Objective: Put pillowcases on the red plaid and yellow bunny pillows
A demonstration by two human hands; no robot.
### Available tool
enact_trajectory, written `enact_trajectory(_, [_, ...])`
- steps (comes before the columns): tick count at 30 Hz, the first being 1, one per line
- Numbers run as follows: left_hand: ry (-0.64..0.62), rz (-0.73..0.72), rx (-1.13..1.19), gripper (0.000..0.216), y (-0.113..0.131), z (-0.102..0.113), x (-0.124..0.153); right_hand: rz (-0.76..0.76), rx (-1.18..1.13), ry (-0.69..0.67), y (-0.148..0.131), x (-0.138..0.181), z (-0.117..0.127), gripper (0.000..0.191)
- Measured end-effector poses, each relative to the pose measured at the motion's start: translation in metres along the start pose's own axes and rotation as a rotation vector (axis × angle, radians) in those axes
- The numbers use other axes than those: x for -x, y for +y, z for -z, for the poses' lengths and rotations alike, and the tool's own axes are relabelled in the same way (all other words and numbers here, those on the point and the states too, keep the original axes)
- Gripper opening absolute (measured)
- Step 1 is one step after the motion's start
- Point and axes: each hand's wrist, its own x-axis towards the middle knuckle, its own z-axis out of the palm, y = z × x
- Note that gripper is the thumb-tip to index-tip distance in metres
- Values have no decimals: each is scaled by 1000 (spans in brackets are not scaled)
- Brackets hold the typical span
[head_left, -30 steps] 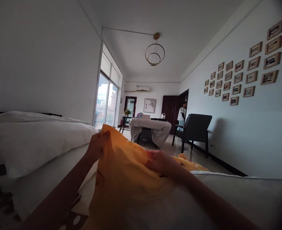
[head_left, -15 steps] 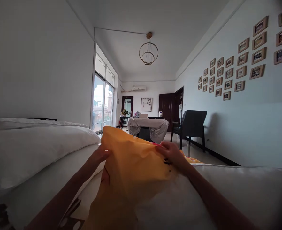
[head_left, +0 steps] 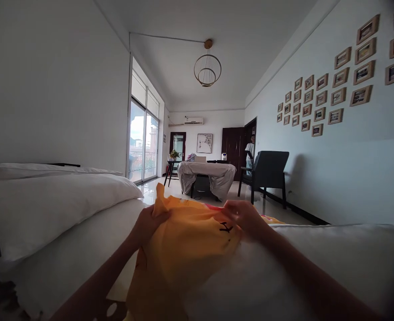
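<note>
A yellow-orange cloth (head_left: 186, 236) with black marks and a pink patch hangs between my hands, its upper edge raised. My left hand (head_left: 149, 224) pinches the left corner, where a small peak of fabric sticks up above the thumb. My right hand (head_left: 242, 215) is closed on the edge near the pink part; its fingertips are partly hidden. White bedding (head_left: 337, 254) lies below and right of my right arm, and a pale area of fabric adjoins the orange below my hands. I cannot tell whether the cloth is a cover or a sheet.
White pillows (head_left: 63, 196) lie on the left. Beyond the bedding stand a table under a pale covering (head_left: 206, 171) and a dark armchair (head_left: 269, 171). A person (head_left: 249, 154) stands in the far doorway. Glass doors (head_left: 144, 145) are at the left.
My left hand has moved right and slightly down with the cloth corner, nearer my right hand. The cloth's raised left part has sunk and narrowed. The person in the doorway now shows more.
</note>
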Motion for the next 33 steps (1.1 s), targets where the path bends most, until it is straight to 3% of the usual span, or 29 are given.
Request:
enact_trajectory(4, [112, -86, 70, 32, 5, -1, 19, -19, 133, -125, -6, -17, 15, 16])
enact_trajectory(7, [239, 4, 285, 38, 6, -10, 29, 32, 172, -85, -44, -32, 16, 17])
enact_trajectory(11, [361, 24, 463, 47, -4, -21, 33, 298, 29, -83, -115, -47, -13, 36])
enact_trajectory(14, [327, 19, 385, 44, -17, -13, 34, 310, -17, -72, -138, -50, -42, 32])
enact_trajectory(18, [153, 5, 316, 50, -35, 7, 33, 247, -178, 93, -126, -51, -59, 34])
enact_trajectory(21, [35, 79, 345, 56, -43, 7, 33, 255, -263, 172, -116, -51, -54, 36])
enact_trajectory(28, [264, 116, 482, 47, -30, -20, 43, 288, -184, 99, -103, -48, -39, 36])
enact_trajectory(33, [269, 141, 532, 46, -39, -13, 39, 332, -44, 104, -81, -41, -35, 37])
